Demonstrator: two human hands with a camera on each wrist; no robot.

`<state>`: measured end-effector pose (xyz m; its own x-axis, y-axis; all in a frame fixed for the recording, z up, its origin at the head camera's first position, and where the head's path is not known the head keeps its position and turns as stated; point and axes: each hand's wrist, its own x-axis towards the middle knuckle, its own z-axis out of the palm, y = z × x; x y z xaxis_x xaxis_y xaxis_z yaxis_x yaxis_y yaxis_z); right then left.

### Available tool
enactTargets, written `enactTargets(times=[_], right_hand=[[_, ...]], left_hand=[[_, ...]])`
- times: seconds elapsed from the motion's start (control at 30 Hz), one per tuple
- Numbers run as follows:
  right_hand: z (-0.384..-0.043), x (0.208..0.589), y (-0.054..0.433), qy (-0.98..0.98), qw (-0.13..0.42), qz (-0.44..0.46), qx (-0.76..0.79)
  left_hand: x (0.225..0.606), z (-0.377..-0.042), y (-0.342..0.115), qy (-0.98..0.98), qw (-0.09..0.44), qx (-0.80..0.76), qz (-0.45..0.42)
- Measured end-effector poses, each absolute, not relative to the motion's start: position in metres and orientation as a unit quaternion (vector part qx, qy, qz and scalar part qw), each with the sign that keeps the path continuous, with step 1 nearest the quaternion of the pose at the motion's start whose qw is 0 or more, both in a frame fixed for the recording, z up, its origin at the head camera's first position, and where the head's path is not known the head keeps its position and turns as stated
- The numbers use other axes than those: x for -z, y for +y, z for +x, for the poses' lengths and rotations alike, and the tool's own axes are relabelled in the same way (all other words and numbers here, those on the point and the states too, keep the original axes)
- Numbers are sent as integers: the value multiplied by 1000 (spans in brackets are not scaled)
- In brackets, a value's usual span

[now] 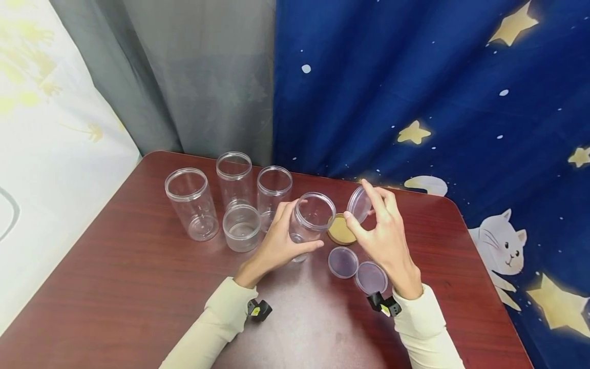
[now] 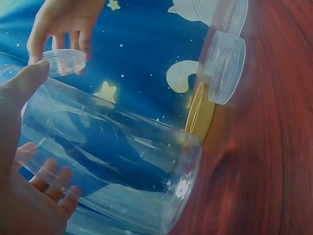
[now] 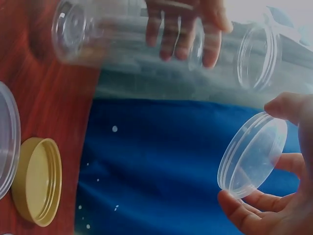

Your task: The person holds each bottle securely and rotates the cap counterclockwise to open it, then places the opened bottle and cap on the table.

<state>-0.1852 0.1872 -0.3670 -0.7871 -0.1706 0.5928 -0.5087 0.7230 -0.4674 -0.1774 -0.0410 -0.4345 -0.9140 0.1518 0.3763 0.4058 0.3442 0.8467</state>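
Note:
My left hand grips a clear plastic jar around its side, its mouth uncovered. In the left wrist view the jar stretches across the picture, thumb on one side and fingers on the other. Just to its right, my right hand holds a clear round lid by the rim between thumb and fingers. The right wrist view shows that lid tilted and apart from the jar. On the table beneath lie a gold lid and two clear lids, one beside the other.
Left of my hands stand three tall clear jars and a short one, all with uncovered mouths. The reddish-brown table backs onto a grey curtain and a blue starry curtain.

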Motion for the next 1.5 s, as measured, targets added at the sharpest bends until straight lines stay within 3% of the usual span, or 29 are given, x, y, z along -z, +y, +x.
enactTargets(times=[0.67,1.5], right_hand=[[-200,396,222,-907,213,120,-344],[-223,433,255,-940,134,16,-314]], left_hand=[[435,-157,-79,-832,130,519,-144],[437,-153,-89,-854,126,491,-120]])
